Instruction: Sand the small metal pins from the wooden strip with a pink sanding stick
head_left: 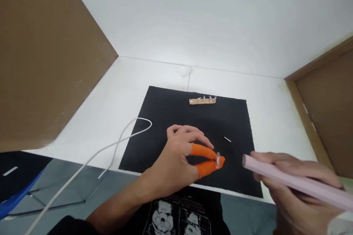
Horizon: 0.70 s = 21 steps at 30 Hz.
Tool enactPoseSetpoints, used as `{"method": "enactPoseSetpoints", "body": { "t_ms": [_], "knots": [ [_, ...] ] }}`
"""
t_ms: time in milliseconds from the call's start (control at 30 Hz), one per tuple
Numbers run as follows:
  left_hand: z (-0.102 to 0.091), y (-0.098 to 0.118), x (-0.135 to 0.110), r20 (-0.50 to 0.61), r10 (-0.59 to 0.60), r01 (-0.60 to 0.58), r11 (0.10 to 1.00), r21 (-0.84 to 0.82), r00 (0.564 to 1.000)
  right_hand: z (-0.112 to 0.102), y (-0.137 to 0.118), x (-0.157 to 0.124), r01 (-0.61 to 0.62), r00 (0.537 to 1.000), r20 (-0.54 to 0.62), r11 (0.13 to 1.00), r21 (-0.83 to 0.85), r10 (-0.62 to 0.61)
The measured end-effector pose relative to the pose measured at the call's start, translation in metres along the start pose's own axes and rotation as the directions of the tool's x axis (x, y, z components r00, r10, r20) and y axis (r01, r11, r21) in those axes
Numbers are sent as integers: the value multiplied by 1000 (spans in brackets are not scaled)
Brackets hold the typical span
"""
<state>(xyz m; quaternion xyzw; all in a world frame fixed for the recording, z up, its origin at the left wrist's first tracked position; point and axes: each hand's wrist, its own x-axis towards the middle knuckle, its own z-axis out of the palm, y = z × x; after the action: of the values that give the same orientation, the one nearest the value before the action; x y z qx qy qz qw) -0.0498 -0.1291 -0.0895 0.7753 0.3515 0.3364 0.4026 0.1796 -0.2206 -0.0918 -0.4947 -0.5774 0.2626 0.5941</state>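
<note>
1. Two hands work over the black mat (pixel 165 114) near the surface's front edge: the left hand (pixel 179 158), thumb and forefinger in orange finger cots (pixel 202 150), pinches a small clear component (pixel 217 159).
2. The right hand (pixel 292 183) is wrapped around a pink tool (pixel 289 181), tip just beside the component.
3. A steady pinch and a slow tool approach seem wise.
4. Toward the mat's far edge lies a wooden strip (pixel 202 100); a white cable (pixel 118 141) crosses its left corner.
</note>
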Motion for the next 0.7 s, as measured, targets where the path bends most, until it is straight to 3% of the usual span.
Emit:
{"method": "enactPoseSetpoints", "body": {
  "t_ms": [67, 200, 267, 400, 467, 600, 633, 700],
  "knots": [
    [-1, 0, 0, 15, 3, -3, 1000, 15, 1000, -2, 4, -1, 5, 998, -62, 1000, 30, -4],
    [-2, -1, 0, 30, 5, -6, 1000, 31, 1000, 1, -1, 1, 105, 982, 164, 992, -73, -92],
    [-2, 0, 0, 24, 6, -7, 1000, 26, 1000, 2, -2, 0, 122, 973, 207, 988, -97, -100],
    [-1, 1, 0, 11, 14, -14, 1000, 1, 1000, -2, 6, -5, 17, 1000, -15, 1000, -7, -18],
    [-1, 2, 0, 5, 22, -22, 1000, -9, 1000, -3, 5, -4, 11, 998, -56, 1000, 12, -10],
    [-3, 3, 2, -11, 34, -34, 999, -6, 999, 0, -6, 6, 142, 967, 221, 987, -68, -124],
    [-4, 3, 2, -10, 35, -35, 999, -5, 999, 0, -7, 8, 159, 959, 248, 985, -68, -138],
    [-5, 4, 3, 1, 32, -32, 999, -8, 999, -1, -2, 9, 107, 982, 157, 994, -33, -101]
  ]
}}
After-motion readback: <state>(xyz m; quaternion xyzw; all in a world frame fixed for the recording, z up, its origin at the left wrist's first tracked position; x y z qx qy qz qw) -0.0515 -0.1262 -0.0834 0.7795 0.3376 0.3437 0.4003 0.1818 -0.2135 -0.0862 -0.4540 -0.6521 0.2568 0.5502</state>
